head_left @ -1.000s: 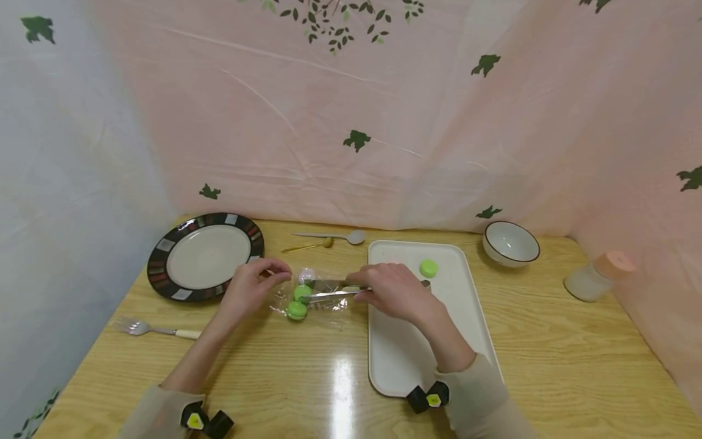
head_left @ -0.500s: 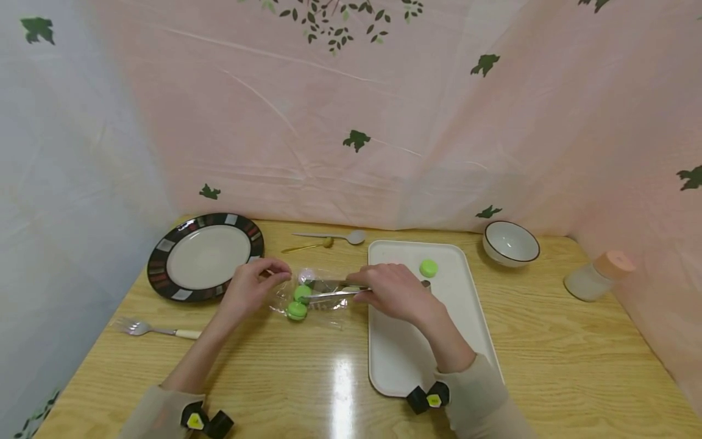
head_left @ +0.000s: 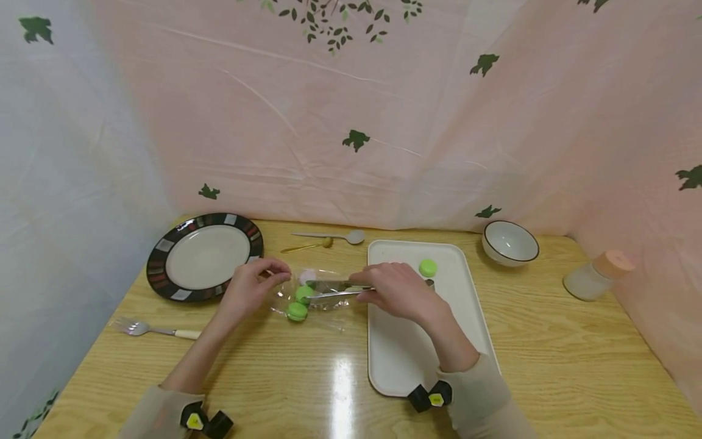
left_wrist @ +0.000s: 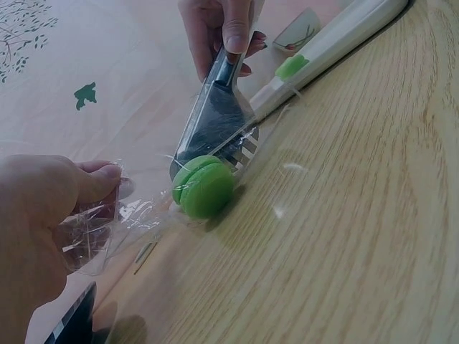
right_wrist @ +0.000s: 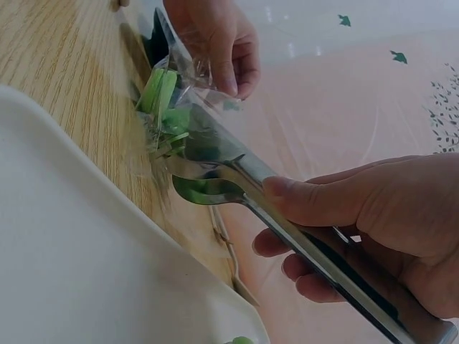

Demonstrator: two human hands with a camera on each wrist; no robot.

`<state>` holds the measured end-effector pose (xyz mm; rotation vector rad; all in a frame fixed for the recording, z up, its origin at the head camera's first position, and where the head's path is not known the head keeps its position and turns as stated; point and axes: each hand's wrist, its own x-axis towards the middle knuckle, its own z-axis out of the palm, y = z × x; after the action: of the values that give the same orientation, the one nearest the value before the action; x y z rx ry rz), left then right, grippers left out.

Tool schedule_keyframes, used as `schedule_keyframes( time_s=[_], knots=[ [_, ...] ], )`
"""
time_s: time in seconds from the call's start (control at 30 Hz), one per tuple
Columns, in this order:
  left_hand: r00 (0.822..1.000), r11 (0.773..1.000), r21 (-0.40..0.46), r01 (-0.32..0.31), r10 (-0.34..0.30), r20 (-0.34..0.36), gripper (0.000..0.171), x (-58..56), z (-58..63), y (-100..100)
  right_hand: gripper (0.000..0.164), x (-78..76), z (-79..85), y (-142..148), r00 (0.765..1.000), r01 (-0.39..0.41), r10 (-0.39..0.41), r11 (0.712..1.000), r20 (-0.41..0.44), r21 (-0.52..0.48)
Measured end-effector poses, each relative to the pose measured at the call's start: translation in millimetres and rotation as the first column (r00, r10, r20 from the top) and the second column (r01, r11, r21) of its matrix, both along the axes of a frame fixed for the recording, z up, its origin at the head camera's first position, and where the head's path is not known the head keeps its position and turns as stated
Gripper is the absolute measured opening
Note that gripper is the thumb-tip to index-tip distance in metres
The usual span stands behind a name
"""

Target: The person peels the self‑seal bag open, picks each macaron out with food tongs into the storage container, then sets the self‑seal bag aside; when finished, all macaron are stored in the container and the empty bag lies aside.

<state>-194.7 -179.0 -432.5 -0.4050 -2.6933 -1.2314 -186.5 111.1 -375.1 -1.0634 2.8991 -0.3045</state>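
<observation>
My left hand [head_left: 256,285] pinches the edge of a clear plastic bag [left_wrist: 133,215]. Two green macarons [head_left: 297,311] and a pale lilac one [head_left: 307,277] lie in the bag on the wooden table. In my right hand [head_left: 396,291] I grip metal tongs [right_wrist: 269,215], over the left side of a white tray [head_left: 406,360]. The tongs' ends reach into the bag from the right, right at the middle green macaron [head_left: 304,295]. Film and glare blur their contact in the right wrist view. Another green macaron [head_left: 428,267] sits on the tray's far part.
A dark-rimmed plate [head_left: 208,256] stands at the back left, with a fork [head_left: 159,330] in front of it. A grey spoon [head_left: 353,236] and a small gold spoon [head_left: 307,247] lie behind the bag. At the right are a white bowl [head_left: 510,244] and a pink-capped jar [head_left: 595,277].
The tongs and the middle green macaron have shifted very slightly to the right. My left hand keeps its place on the bag's edge.
</observation>
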Motion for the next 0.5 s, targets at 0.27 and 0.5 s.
schedule_keyframes(
  time_s=[0.27, 0.5],
  knots=[
    [1.0, 1.0, -0.001, 0.009, -0.009, 0.004, 0.005, 0.0, -0.5, -0.6, 0.021, 0.7, 0.0, -2.0, 1.0, 0.004, -0.004, 1.0, 0.023, 0.0],
    [1.0, 1.0, 0.008, 0.017, -0.017, 0.0, 0.006, 0.0, -0.9, -0.2, 0.017, 2.5, -0.2, -4.6, 1.0, 0.009, -0.009, 1.0, 0.003, 0.01]
  ],
)
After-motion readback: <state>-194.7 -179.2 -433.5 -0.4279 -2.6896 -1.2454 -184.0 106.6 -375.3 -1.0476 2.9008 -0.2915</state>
